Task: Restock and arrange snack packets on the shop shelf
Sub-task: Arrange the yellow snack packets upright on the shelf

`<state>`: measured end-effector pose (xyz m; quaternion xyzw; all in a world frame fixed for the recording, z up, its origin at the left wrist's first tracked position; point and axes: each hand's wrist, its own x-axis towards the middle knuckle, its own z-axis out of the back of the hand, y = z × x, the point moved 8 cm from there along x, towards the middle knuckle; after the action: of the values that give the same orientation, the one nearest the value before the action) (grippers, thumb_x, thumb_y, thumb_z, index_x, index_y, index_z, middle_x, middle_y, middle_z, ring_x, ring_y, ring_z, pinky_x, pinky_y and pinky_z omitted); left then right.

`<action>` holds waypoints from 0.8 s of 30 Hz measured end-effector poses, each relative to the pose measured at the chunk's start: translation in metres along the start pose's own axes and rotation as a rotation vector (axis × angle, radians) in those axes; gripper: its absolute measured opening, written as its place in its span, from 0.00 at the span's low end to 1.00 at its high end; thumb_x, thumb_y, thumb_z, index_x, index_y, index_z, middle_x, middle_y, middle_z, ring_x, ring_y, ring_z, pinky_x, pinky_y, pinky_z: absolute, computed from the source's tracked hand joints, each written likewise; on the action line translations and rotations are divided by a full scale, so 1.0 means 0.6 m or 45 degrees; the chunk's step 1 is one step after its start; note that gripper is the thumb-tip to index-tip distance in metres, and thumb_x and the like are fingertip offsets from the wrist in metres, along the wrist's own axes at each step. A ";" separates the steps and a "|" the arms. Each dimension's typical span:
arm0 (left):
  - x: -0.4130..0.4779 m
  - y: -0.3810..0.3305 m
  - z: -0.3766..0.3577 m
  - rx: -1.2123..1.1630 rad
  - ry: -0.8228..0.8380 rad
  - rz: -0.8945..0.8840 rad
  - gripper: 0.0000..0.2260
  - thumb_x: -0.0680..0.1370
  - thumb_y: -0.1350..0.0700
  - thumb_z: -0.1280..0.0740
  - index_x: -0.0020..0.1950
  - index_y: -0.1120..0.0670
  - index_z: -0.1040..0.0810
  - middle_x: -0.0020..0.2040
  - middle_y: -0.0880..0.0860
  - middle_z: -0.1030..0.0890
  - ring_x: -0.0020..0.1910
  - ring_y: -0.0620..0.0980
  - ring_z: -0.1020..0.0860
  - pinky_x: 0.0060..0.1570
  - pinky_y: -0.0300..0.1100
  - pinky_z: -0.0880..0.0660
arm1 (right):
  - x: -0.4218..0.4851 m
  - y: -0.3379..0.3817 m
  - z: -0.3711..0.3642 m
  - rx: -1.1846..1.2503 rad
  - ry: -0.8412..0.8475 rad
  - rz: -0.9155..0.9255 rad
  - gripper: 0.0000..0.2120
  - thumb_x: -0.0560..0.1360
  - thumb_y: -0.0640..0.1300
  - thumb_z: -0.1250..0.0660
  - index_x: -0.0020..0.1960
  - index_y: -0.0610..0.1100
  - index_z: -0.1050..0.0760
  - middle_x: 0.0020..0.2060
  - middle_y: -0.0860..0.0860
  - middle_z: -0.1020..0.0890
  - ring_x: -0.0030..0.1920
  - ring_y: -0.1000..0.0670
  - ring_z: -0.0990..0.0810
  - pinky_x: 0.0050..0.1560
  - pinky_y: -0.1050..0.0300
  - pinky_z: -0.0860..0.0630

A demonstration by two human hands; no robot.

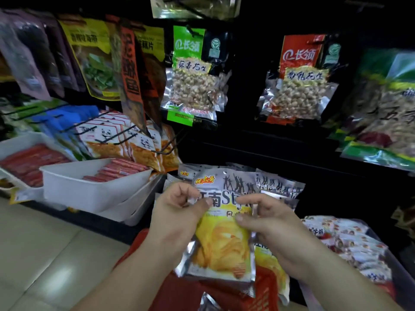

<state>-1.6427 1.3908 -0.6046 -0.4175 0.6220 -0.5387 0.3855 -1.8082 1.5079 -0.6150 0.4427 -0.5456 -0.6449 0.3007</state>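
Two hands hold a chip packet (222, 243).
The left hand (179, 212) and right hand (267, 223) each have a grip pinching its upper sides, above a red basket (266, 288).

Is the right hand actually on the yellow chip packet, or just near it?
Touching. The head view shows the right hand pinching the yellow chip packet at its right edge, thumb on the front.

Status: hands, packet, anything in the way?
Left hand and right hand pinch the silver-and-yellow foil chip packet at its sides. Packet held over red plastic basket, not shelved. Matching packets stacked behind; no obstruction seen.
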 end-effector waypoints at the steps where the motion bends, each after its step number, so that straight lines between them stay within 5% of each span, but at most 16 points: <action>1: -0.002 -0.009 0.000 0.004 0.008 -0.015 0.10 0.75 0.64 0.23 0.47 0.53 0.22 0.37 0.50 0.20 0.31 0.46 0.25 0.29 0.43 0.28 | 0.005 -0.002 -0.002 -0.006 0.014 -0.011 0.16 0.70 0.40 0.20 0.54 0.54 0.14 0.60 0.43 0.17 0.57 0.43 0.15 0.51 0.48 0.19; 3: -0.006 -0.021 -0.006 0.013 0.122 -0.014 0.13 0.76 0.63 0.25 0.56 0.50 0.22 0.44 0.46 0.14 0.38 0.46 0.18 0.34 0.42 0.23 | 0.014 -0.001 0.002 0.024 0.009 0.025 0.17 0.68 0.41 0.20 0.55 0.53 0.14 0.59 0.46 0.16 0.64 0.44 0.18 0.61 0.46 0.21; 6: -0.006 -0.016 -0.012 0.130 0.306 0.046 0.24 0.77 0.61 0.25 0.68 0.41 0.25 0.56 0.46 0.13 0.55 0.47 0.15 0.52 0.46 0.19 | 0.021 0.013 0.013 0.101 -0.081 0.130 0.13 0.74 0.32 0.25 0.51 0.49 0.13 0.51 0.52 0.12 0.61 0.53 0.17 0.50 0.63 0.20; 8: -0.003 -0.011 -0.013 0.177 0.344 0.049 0.28 0.78 0.63 0.27 0.72 0.40 0.28 0.58 0.46 0.14 0.57 0.45 0.16 0.55 0.45 0.19 | 0.025 0.019 0.015 0.063 -0.133 0.189 0.14 0.76 0.31 0.27 0.48 0.51 0.14 0.55 0.53 0.13 0.64 0.58 0.20 0.53 0.66 0.25; 12: 0.002 -0.033 -0.009 0.180 0.216 -0.106 0.28 0.78 0.68 0.28 0.68 0.39 0.25 0.54 0.47 0.13 0.53 0.45 0.15 0.48 0.38 0.19 | 0.020 0.035 0.003 -0.060 -0.138 0.267 0.19 0.79 0.37 0.28 0.54 0.63 0.18 0.67 0.52 0.23 0.72 0.58 0.32 0.60 0.59 0.28; 15: 0.002 -0.043 0.001 0.121 0.100 -0.132 0.26 0.77 0.68 0.27 0.63 0.39 0.25 0.50 0.47 0.12 0.47 0.44 0.14 0.40 0.34 0.20 | 0.006 0.044 -0.015 -0.140 0.010 0.300 0.29 0.78 0.34 0.28 0.61 0.70 0.24 0.69 0.66 0.31 0.72 0.66 0.39 0.68 0.51 0.31; 19: 0.008 -0.031 0.019 0.108 -0.003 -0.073 0.24 0.77 0.61 0.25 0.67 0.39 0.26 0.48 0.45 0.13 0.45 0.41 0.15 0.38 0.34 0.20 | 0.005 0.050 -0.003 -0.151 -0.053 0.362 0.33 0.78 0.33 0.28 0.64 0.71 0.26 0.63 0.79 0.34 0.57 0.81 0.33 0.55 0.65 0.23; 21: 0.004 -0.025 0.008 0.133 0.071 -0.033 0.19 0.80 0.61 0.28 0.68 0.44 0.23 0.47 0.47 0.12 0.48 0.43 0.14 0.44 0.40 0.18 | 0.005 0.054 0.004 -0.192 -0.134 0.400 0.37 0.77 0.36 0.25 0.68 0.75 0.31 0.66 0.79 0.35 0.66 0.76 0.37 0.66 0.58 0.28; 24: -0.002 -0.023 -0.002 0.196 0.152 -0.059 0.18 0.82 0.61 0.32 0.69 0.44 0.21 0.51 0.48 0.12 0.53 0.46 0.15 0.54 0.47 0.17 | 0.004 0.056 0.015 -0.073 -0.270 0.431 0.38 0.74 0.38 0.23 0.71 0.72 0.33 0.66 0.64 0.20 0.64 0.61 0.21 0.64 0.51 0.21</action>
<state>-1.6422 1.3916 -0.5908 -0.3679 0.5909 -0.6176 0.3662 -1.8207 1.5020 -0.5827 0.2655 -0.6223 -0.6435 0.3581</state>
